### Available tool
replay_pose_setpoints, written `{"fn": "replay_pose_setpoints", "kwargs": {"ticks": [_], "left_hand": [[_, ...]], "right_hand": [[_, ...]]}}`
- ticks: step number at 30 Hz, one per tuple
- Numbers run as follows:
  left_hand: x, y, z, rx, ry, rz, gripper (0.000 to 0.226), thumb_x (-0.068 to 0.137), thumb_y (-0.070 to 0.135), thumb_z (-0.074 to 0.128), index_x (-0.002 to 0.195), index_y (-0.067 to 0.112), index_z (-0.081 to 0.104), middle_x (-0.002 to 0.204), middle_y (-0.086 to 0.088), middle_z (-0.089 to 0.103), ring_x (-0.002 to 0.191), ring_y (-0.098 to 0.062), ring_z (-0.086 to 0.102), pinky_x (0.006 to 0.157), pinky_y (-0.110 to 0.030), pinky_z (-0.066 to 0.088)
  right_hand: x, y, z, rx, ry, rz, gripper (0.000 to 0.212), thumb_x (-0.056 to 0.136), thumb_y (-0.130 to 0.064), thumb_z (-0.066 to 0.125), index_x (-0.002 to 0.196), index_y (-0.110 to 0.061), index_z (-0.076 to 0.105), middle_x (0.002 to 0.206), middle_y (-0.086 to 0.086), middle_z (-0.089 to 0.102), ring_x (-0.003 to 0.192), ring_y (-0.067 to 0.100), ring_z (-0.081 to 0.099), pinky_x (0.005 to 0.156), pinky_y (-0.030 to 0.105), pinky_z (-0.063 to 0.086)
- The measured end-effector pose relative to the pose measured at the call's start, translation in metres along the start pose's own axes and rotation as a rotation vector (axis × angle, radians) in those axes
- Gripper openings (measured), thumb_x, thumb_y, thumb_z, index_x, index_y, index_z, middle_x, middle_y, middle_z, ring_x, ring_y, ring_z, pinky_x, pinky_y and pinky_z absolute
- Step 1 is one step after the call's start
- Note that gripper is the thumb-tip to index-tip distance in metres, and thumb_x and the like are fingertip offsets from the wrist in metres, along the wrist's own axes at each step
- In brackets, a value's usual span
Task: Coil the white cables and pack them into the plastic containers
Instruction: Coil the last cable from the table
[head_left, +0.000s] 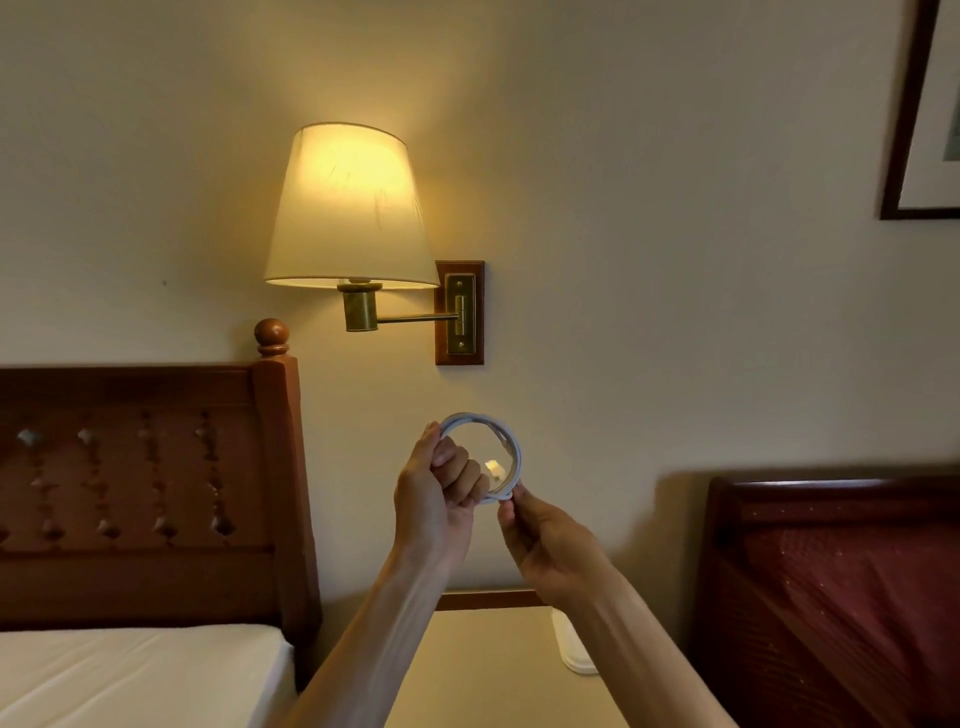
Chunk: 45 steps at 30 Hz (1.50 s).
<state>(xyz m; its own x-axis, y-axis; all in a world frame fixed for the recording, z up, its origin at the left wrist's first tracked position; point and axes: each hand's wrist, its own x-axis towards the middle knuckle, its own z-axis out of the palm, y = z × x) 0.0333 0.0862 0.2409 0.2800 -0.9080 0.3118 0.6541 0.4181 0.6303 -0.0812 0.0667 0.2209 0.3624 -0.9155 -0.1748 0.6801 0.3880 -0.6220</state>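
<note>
Both hands gripping coiled white cable (506, 447), left hand (436, 493), right hand (540, 540), lit wall lamp (348, 208) behind, plastic container (574, 649) on nightstand (488, 670) below

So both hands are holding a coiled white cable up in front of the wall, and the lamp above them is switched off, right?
Not quite: the head view shows the lamp lit, its shade glowing. The rest holds: the left hand and right hand hold the coiled white cable before the wall.

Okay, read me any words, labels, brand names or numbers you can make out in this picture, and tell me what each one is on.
None can be read.
White cable coiled in the left hand and right hand: no print shows.
Plastic container on the nightstand: no label visible.
Brass lamp plate: no lettering.
Framed picture: cut off, no readable text.
</note>
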Motion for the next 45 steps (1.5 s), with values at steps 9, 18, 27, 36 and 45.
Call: {"fn": "replay_pose_setpoints", "kwargs": {"ticks": [9, 18, 27, 36, 45], "left_hand": [[-0.002, 0.000, -0.003, -0.041, 0.063, -0.070, 0.044, 0.104, 0.029, 0.038, 0.061, 0.017, 0.037, 0.052, 0.004, 0.017, 0.045, -0.011, 0.016, 0.046, -0.027, 0.022], [0.002, -0.009, -0.011, 0.062, 0.153, -0.127, 0.044, 0.105, 0.029, 0.037, 0.062, 0.018, 0.036, 0.051, 0.005, 0.016, 0.043, -0.010, 0.016, 0.045, -0.027, 0.020], [-0.005, -0.004, -0.028, 0.148, 0.108, -0.300, 0.043, 0.101, 0.028, 0.045, 0.060, 0.019, 0.038, 0.053, 0.004, 0.016, 0.045, -0.012, 0.017, 0.051, -0.028, 0.023], [-0.016, -0.009, -0.085, 0.469, 0.058, -0.392, 0.046, 0.099, 0.038, 0.048, 0.106, -0.003, 0.070, 0.088, -0.015, 0.071, 0.085, -0.027, 0.066, 0.091, -0.044, 0.050], [-0.097, -0.066, -0.279, 1.388, 0.361, -0.344, 0.022, 0.094, 0.018, 0.056, 0.077, 0.017, 0.069, 0.082, -0.009, 0.070, 0.084, -0.029, 0.066, 0.072, -0.040, 0.051]], "right_hand": [[0.001, -0.026, 0.001, -0.477, -0.232, -0.104, 0.026, 0.097, 0.002, 0.047, 0.089, 0.001, 0.072, 0.084, 0.012, 0.068, 0.075, 0.016, 0.061, 0.068, 0.024, 0.053], [-0.002, -0.019, -0.011, -0.426, -0.307, -0.101, 0.020, 0.094, -0.002, 0.050, 0.094, -0.001, 0.070, 0.088, 0.009, 0.065, 0.078, 0.017, 0.054, 0.071, 0.028, 0.043], [0.000, -0.019, -0.020, -0.676, -0.327, -0.188, 0.031, 0.088, -0.027, 0.061, 0.102, -0.003, 0.074, 0.085, 0.007, 0.065, 0.080, 0.017, 0.056, 0.077, 0.027, 0.049], [0.016, 0.010, -0.042, -0.473, -0.186, 0.001, 0.024, 0.092, -0.022, 0.059, 0.090, -0.006, 0.076, 0.076, 0.005, 0.065, 0.069, 0.014, 0.056, 0.065, 0.026, 0.049], [0.010, 0.132, -0.102, -0.951, -0.063, -0.068, 0.012, 0.091, -0.021, 0.066, 0.092, -0.016, 0.078, 0.077, 0.002, 0.072, 0.069, 0.010, 0.060, 0.068, 0.025, 0.051]]}}
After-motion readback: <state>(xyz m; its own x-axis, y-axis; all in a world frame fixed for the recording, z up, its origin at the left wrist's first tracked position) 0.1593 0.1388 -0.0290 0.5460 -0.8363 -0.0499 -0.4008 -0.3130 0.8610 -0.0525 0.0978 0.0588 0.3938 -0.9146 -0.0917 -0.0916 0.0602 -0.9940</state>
